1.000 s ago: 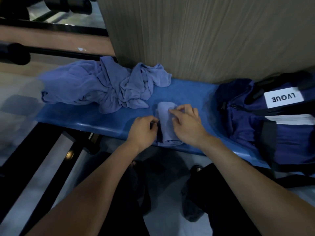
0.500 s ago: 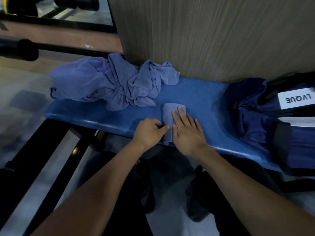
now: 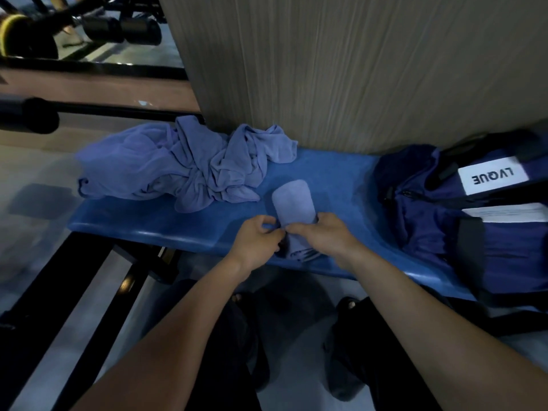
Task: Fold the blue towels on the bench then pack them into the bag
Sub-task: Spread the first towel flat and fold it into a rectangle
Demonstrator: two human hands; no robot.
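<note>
Person, head view: both forearms bare from the lower frame edge up to the wrists, no sleeve in sight. Left hand and right hand bare; no glove, ring, watch or band visible on either. Legs below the forearms clad in dark, near-black trousers, loose cut, fabric dim and without discernible pattern. Feet partly visible at the trouser hems; footwear too dark to identify

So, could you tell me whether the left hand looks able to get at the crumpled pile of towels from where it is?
Probably yes: bare bench lies between the left hand and the crumpled pile, but that hand now pinches the folded towel.
</note>
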